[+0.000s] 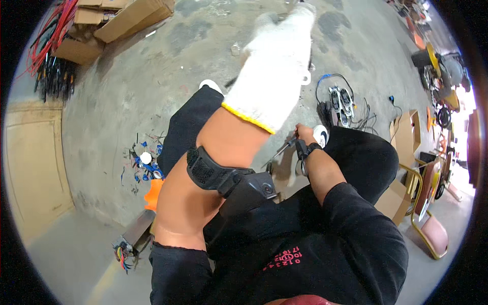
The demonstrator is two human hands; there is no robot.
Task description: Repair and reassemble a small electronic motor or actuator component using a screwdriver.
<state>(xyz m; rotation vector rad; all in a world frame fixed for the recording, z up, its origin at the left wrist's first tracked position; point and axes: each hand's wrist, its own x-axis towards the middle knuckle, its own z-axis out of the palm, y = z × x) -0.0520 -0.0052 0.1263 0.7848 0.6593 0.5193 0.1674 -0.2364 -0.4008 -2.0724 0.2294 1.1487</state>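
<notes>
My left hand (277, 38), in a white knit glove with a yellow cuff, is raised across the upper middle, close to the camera; its fingers are hard to make out. A black strap with a boxy device (244, 185) circles that forearm. My bare right hand (305, 132), lower and to the right, is closed on a thin tool with a metal shaft (282, 151), possibly a screwdriver, held near my right knee. Parts of small dark items show behind the glove, too hidden to name.
Cardboard boxes (122, 25) and red cables (43, 35) lie upper left. Small blue scraps (140, 162) and wired metal parts (127, 244) are on the left floor. Silver devices with cables (340, 104), more cardboard (406, 132) and a pink chair (432, 234) are at right.
</notes>
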